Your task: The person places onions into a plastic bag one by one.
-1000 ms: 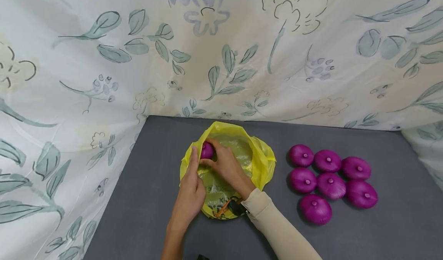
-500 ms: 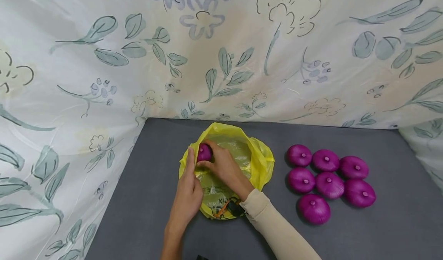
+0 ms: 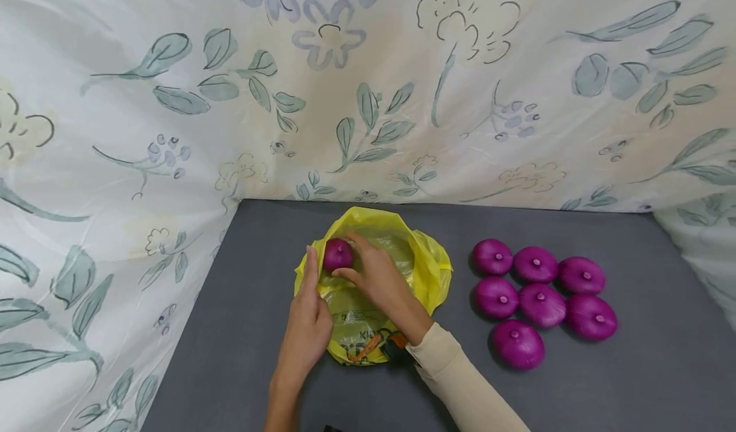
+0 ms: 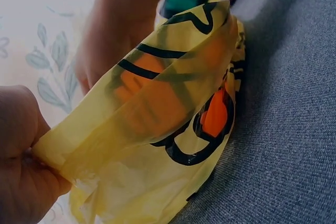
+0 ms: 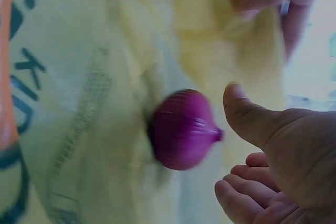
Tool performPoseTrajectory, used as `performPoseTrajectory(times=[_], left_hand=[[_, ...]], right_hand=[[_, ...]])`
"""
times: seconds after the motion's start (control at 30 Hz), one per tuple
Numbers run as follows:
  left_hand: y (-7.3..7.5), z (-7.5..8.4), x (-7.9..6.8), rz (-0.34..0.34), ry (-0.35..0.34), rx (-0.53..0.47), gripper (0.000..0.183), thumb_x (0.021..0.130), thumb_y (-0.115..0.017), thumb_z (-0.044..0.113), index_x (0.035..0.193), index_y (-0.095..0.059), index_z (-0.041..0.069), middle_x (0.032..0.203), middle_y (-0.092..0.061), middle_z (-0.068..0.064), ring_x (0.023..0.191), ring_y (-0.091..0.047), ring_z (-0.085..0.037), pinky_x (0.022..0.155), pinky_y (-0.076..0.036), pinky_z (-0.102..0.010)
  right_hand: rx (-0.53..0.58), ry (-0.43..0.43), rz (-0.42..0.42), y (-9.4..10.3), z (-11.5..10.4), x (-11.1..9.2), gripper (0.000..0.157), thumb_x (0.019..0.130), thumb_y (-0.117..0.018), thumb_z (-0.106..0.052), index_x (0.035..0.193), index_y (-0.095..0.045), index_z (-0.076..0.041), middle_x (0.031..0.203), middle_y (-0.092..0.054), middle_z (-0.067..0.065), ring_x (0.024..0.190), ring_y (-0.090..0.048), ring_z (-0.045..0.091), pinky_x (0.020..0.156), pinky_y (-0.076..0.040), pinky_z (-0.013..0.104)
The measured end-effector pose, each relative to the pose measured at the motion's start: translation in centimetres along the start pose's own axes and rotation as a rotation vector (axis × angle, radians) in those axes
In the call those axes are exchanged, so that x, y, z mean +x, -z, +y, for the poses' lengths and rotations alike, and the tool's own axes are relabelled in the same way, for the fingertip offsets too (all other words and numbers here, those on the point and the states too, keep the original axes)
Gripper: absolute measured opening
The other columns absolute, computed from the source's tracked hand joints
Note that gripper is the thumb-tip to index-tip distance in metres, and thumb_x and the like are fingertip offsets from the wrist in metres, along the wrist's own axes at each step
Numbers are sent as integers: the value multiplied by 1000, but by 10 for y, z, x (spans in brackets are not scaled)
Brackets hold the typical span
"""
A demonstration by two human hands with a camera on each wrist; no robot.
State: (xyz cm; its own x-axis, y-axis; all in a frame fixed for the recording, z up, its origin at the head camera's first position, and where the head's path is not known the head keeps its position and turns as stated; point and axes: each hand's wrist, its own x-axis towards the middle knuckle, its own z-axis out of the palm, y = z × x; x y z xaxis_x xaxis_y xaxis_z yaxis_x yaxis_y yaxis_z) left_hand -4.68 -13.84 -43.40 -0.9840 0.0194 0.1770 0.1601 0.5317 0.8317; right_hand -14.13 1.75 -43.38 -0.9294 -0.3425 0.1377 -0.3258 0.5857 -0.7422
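A: which step rn?
B: Bagging, I'd guess. Purple onion (image 3: 338, 255) is in the yellow plastic bag (image 3: 435, 267); my R hand (image 3: 381, 277) is empty beside it, L hand (image 3: 308, 323) pinching the rim. Next prob needs R hand out, over to the 7 onions (image 3: 542, 305) on the tabletop (image 3: 661, 362).

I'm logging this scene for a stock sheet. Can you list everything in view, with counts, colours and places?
loose onions: 7, purple, on the table right of the bag
bagged onion: 1, purple, inside the bag's left side
bag: 1, yellow with black and orange print, mouth open, on the table
table: 1, dark grey, under the bag
cloth: panel count unclear, whitish with flowers and leaves, behind and beside the table
black object: 1, black, bottom edge, mostly cut off
sleeve: 1, beige, right arm
hands: 2, left holding the bag's left rim, right beside the bagged onion
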Motion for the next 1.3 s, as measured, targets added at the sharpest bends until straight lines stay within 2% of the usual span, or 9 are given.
performPoseTrajectory(times=[0.1,0.23,0.4,0.5,0.63,0.9,1.07,1.17,1.3], left_hand=[[-1,1,-1,-9,12,-9,86,101,-39,-14,172,-4,21,167,-38,-11,48,-20,-3,50,-32,-26],[-1,1,-2,-9,29,-13,89,102,-40,-13,172,-3,28,100,-55,-13,47,-20,-3,49,-32,-26],[1,-1,-5,0,15,16,90,102,-42,-13,171,-3,29,164,-42,-11,52,-24,-5,55,-36,-28],[1,-1,-5,2,13,17,89,102,-41,-13,172,-4,26,169,-35,-13,53,-24,-5,56,-36,-29],[0,0,-4,-3,17,16,87,101,-39,-14,172,-5,24,123,-57,-20,51,-20,-3,53,-32,-27],[0,-1,-4,-2,11,24,86,102,-37,-14,172,-5,26,131,-57,-14,51,-19,-4,52,-30,-26],[-1,-1,-5,-1,22,26,88,102,-38,-13,171,-5,30,85,-46,-6,52,-19,-3,52,-30,-25],[-1,0,-5,5,3,30,88,101,-38,-14,172,-5,28,121,-64,-12,53,-21,-4,53,-31,-27],[0,1,-5,14,-23,38,85,101,-38,-15,172,-8,21,173,-28,-10,57,-25,-7,54,-33,-28]], right_hand=[[-2,-35,17,15,-7,-8,79,91,-84,-33,157,-50,-7,128,-73,20,110,-72,36,98,-58,47],[-3,-57,66,35,-15,-18,80,91,-83,-39,158,-50,-11,132,-71,20,112,-72,38,96,-59,48],[55,-23,117,61,-24,-26,78,92,-82,-38,159,-50,-13,151,-60,13,126,-67,35,100,-57,47],[100,-2,147,79,-31,-30,76,94,-81,-37,159,-49,-15,156,-55,10,131,-64,31,104,-55,46],[119,21,208,104,-37,-36,75,95,-81,-36,159,-49,-15,159,-53,6,136,-60,28,106,-53,45],[150,30,344,155,-40,-51,74,95,-80,-34,160,-48,-17,159,-52,0,141,-56,19,108,-51,34],[156,2,471,188,-38,-60,72,93,-83,-30,157,-52,-17,156,-56,-1,141,-55,14,107,-49,27],[150,-5,539,204,-36,-67,71,92,-84,-24,156,-54,-18,155,-58,-2,141,-55,12,106,-49,26],[149,-26,602,219,-31,-77,70,93,-84,-21,156,-55,-19,155,-58,-3,142,-54,13,107,-49,25]])
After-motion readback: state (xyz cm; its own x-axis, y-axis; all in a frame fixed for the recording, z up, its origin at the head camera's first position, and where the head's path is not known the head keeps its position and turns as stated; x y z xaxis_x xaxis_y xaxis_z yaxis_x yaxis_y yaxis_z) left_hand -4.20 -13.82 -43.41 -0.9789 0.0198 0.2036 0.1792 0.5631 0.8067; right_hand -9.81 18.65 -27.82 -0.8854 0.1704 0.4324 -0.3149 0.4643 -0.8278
